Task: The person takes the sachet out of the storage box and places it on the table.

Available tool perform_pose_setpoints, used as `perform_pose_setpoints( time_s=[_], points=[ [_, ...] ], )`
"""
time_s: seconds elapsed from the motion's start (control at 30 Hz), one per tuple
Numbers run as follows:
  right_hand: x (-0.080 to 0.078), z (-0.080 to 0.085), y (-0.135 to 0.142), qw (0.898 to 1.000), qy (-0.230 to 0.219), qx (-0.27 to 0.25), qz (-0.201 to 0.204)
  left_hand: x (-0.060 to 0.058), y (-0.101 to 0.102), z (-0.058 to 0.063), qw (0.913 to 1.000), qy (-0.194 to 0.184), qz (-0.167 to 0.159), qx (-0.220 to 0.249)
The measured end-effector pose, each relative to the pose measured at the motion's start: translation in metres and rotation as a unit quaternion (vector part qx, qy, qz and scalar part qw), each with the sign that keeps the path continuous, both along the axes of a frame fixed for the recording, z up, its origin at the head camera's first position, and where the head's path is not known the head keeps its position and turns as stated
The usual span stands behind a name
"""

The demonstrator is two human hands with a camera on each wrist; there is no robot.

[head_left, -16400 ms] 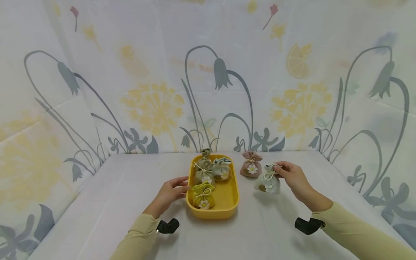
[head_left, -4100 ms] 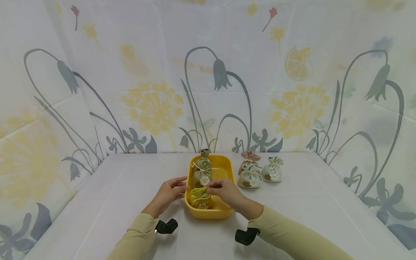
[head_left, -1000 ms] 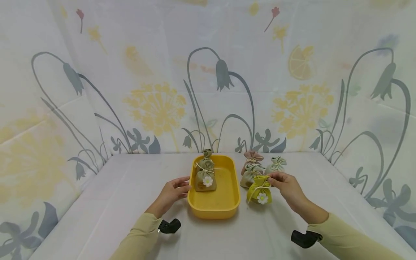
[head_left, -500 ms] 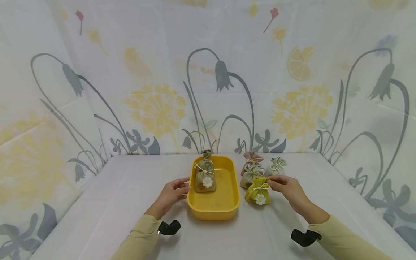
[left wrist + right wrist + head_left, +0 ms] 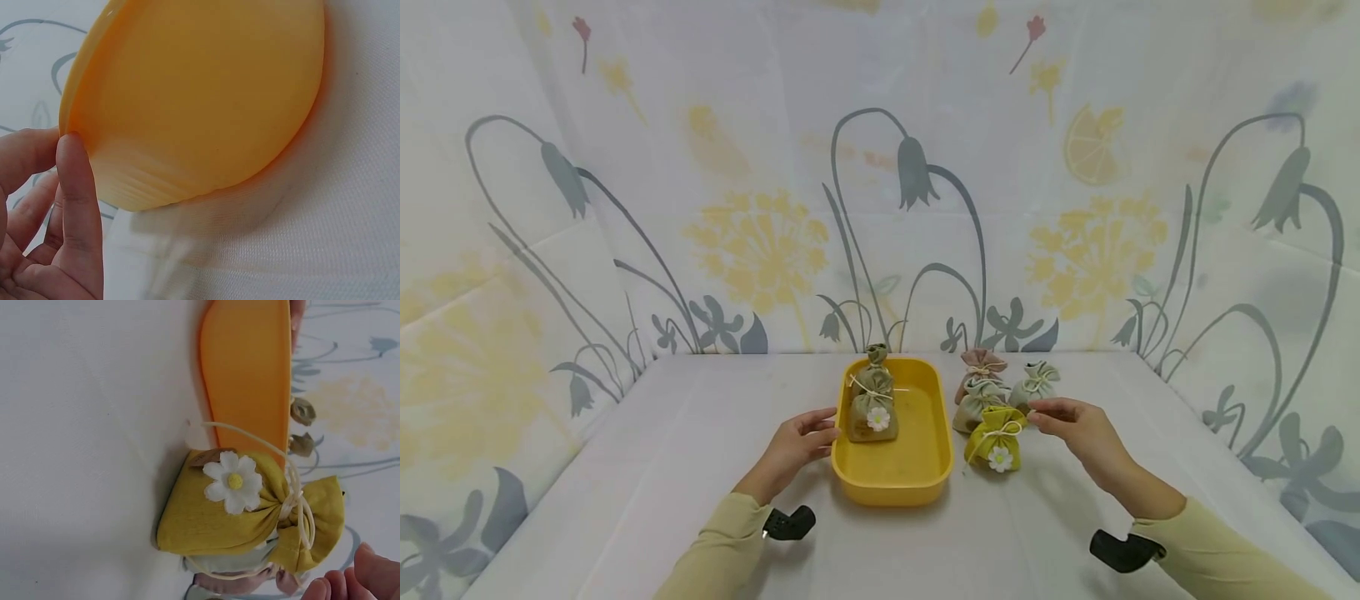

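Note:
At the left side of the yellow tray (image 5: pixel 892 492), my left hand (image 5: pixel 797 446) holds the rim; the left wrist view shows the thumb (image 5: pixel 78 187) against the outer wall. A yellow-green drawstring pouch (image 5: pixel 995 442) with a white flower and a cream cord stands on the table right of the tray. Just right of its gathered neck, my right hand (image 5: pixel 1082 429) holds nothing, its fingertips close together. In the right wrist view, the pouch (image 5: pixel 215 515) stands clear of the fingertips (image 5: pixel 369 562). Olive pouches (image 5: pixel 874 408) stand along the tray's left side.
Behind the yellow-green pouch stand a pink pouch (image 5: pixel 981 367), a grey-green pouch (image 5: pixel 977 404) and a pale green pouch (image 5: pixel 1036 383). A floral cloth backdrop (image 5: pixel 880 208) rises at the table's far edge. A black camera (image 5: pixel 1126 550) hangs under the right wrist.
My right hand has set the yellow-green pouch down, let go and drawn back to the right. Earlier, that pouch and a grey-green one were in the tray. My left hand has stayed at the rim.

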State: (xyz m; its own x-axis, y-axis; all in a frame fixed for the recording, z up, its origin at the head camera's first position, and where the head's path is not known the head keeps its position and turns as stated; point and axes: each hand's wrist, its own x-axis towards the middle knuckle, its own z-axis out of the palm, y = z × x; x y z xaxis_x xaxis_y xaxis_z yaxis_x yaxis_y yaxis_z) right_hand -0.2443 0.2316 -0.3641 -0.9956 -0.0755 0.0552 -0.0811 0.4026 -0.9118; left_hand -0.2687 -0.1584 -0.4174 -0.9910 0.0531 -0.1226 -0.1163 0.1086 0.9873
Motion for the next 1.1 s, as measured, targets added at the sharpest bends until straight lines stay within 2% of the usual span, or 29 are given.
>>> perform_pose_setpoints(
  time_s=[0.4,1.1],
  points=[
    [-0.001,0.01,-0.023,0.999,0.0,-0.02,0.041,0.001,-0.001,0.002,1.0,-0.004,0.003,0.003],
    [-0.019,0.014,-0.076,0.997,0.0,-0.058,0.058,0.001,-0.001,0.001,0.9999,-0.009,-0.003,-0.004]
  ],
)
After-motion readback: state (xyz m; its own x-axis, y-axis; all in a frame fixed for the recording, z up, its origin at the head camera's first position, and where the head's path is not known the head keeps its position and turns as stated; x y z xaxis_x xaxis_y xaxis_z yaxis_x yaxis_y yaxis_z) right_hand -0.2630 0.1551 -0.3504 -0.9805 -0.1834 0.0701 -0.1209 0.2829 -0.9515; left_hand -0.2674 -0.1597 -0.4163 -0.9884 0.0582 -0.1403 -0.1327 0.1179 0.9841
